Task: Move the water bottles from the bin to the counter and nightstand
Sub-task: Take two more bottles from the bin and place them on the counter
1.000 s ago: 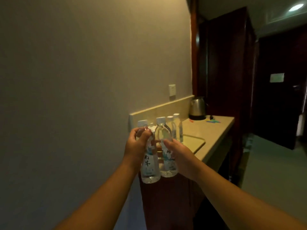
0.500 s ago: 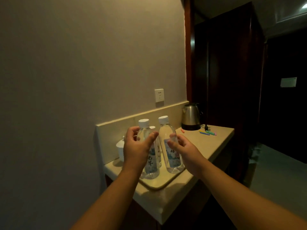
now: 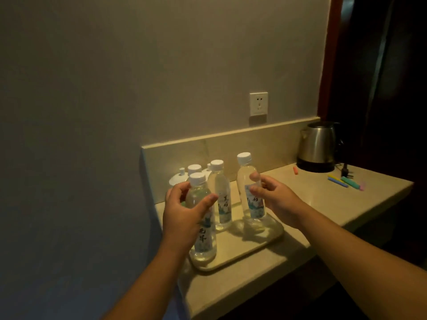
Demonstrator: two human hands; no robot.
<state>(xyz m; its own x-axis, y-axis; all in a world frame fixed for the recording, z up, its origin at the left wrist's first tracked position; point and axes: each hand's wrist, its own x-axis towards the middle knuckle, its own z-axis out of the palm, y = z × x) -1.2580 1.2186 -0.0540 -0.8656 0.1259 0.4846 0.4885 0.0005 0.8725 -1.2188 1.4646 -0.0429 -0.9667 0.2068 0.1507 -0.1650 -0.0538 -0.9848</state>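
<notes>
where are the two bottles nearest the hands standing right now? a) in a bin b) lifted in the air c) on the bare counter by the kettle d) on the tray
d: both the left bottle and the right bottle stand upright on the tray.

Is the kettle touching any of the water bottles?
Apart. The head view shows the kettle at the counter's far right, with bare counter between it and the water bottles.
</notes>
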